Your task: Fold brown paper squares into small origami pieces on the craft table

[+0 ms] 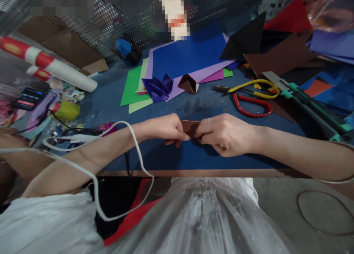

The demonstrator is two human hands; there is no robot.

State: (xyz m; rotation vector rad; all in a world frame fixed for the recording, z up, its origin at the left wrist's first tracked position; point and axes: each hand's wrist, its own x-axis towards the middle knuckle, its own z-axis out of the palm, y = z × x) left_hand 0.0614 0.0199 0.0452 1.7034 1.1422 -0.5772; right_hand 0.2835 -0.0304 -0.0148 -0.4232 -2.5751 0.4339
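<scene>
A small strip of brown paper (189,128) is stretched between my two hands, low over the blue tabletop. Its left end is pinched by my left hand (170,129), thumb on top and fingers curled below. My right hand (222,134), with a ring on one finger, is closed on the other end. Much of the paper is hidden under my fingers. Just beyond my hands stand a folded brown paper piece (188,84) and a purple folded paper shape (159,88).
Pliers with yellow and red handles (253,95) and a green cutter (309,106) lie to the right. Blue paper sheets (188,54) are stacked at the back. A white cable (138,150) loops over my left forearm. Red-and-white rolls (49,64) lie far left.
</scene>
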